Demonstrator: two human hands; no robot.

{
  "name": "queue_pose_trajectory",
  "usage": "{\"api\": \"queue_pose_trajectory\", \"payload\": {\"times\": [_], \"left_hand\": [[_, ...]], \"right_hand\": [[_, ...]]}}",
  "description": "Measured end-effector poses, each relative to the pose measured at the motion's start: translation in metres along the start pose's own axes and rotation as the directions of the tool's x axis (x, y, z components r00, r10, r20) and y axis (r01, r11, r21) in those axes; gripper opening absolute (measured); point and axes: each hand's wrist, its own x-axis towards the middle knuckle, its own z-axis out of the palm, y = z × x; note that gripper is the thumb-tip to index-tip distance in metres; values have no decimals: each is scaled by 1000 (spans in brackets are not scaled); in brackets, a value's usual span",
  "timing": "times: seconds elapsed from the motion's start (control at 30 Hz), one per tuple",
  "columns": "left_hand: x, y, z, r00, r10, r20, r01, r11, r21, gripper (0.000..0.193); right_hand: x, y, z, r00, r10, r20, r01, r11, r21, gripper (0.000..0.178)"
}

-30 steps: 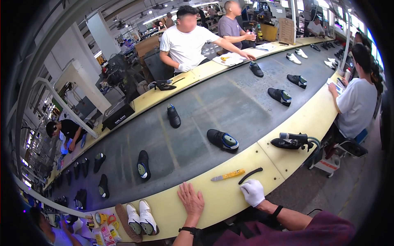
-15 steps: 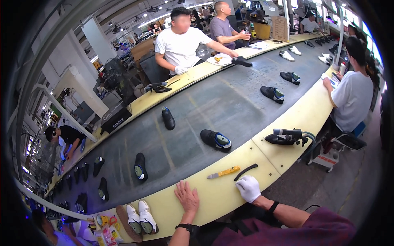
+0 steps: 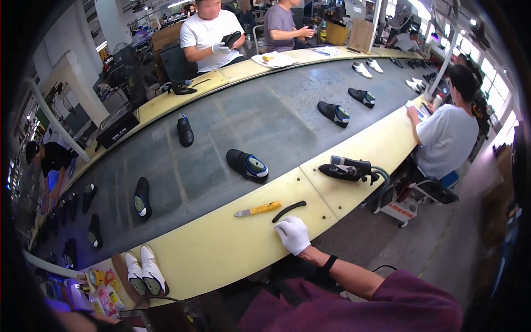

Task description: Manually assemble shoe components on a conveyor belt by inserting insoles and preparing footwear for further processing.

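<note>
My right hand (image 3: pixel 293 235), in a white glove, rests closed on the yellow tabletop (image 3: pixel 221 249) with its fingers curled under. No item shows in it. Just beyond its knuckles lies a thin curved black strip (image 3: pixel 289 210). A yellow-handled tool with a flat metal blade (image 3: pixel 259 209) lies left of the strip. My left hand is out of view; a blurred bit of skin shows at the lower left rim. A pair of white shoes (image 3: pixel 148 271) stands at the left of the tabletop, beside a brown strip (image 3: pixel 130 282).
A grey conveyor belt (image 3: pixel 215 166) carries black shoes (image 3: pixel 247 164) and white shoes (image 3: pixel 362 69). A black hand tool with a hose (image 3: pixel 348 169) lies to the right. Across the belt, a person in a white shirt (image 3: pixel 207 33) holds a black shoe. Another sits at right (image 3: pixel 448 127).
My left hand has left the tabletop and gone out of view. The view has turned right. The person across has drawn a black shoe from over the belt to the chest.
</note>
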Motion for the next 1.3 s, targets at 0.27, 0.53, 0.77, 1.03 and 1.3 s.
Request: {"api": "queue_pose_trajectory", "payload": {"times": [0.27, 0.53, 0.77, 1.03, 1.3], "left_hand": [[-25, -14, -9, 997, 10, -73, -12, 999, -33, 64], [-49, -25, -41, 984, 17, -178, -13, 1000, 28, 63], [-68, -13, -86, 963, 85, -257, -29, 976, 214, 62], [-73, -40, -94, 960, -106, -260, 150, 976, 156, 61], [-61, -48, -110, 969, -72, -236, 125, 968, 219, 61]], "right_hand": [[5, 2, 0, 1000, -25, 6, 24, 1000, 9, 6], [3, 1, 2, 999, -47, 5, 46, 999, 18, 7], [-4, 12, 6, 997, -75, 9, 75, 997, -28, 9], [1, 0, 15, 998, -50, 25, 50, 999, -9, 9], [4, 0, -2, 1000, -23, 2, 23, 1000, -8, 7]]}}
